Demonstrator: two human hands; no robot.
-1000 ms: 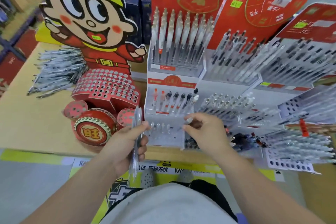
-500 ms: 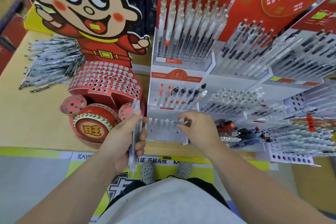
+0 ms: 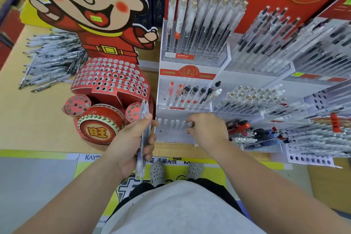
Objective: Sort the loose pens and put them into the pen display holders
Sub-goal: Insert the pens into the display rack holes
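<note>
The pen (image 3: 190, 124), pinched in the curled fingertips of the right hand (image 3: 208, 130), has sunk into the front row of the clear holder (image 3: 171, 136), filling another slot, while the left hand (image 3: 131, 140) grips the remaining bundle (image 3: 143, 119).

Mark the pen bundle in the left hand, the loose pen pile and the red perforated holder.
pen bundle (image 3: 143, 109): head view, upper shafts above the grip.
loose pen pile (image 3: 51, 59): head view, middle of the heap.
red perforated holder (image 3: 110, 76): head view, holed top face.
</note>
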